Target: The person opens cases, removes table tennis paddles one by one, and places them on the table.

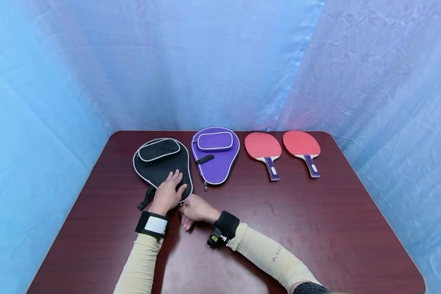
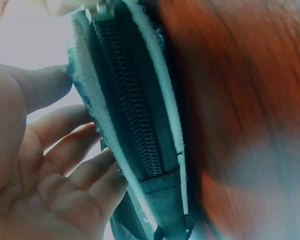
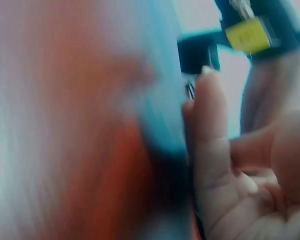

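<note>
A black table tennis paddle case [image 1: 158,170] with white piping and a small front pocket lies on the left of the table. My left hand [image 1: 168,192] rests on its lower part, fingers spread and mostly straight. At the narrow end, my right hand [image 1: 197,209] pinches the zipper pull [image 1: 181,205], which the fingers partly hide. In the left wrist view, the zipper [image 2: 130,100] runs along the case's side with its teeth joined, up to a metal slider [image 2: 101,10]. The right wrist view is blurred and shows the right fingers [image 3: 212,145] curled beside the table edge.
A purple paddle case [image 1: 222,163] lies just right of the black one. Two red paddles [image 1: 262,145] with purple handles lie farther right, handles toward me. A black strap [image 1: 145,199] sticks out from the black case. Blue curtains [image 1: 206,61] hang behind the dark wooden table [image 1: 316,232].
</note>
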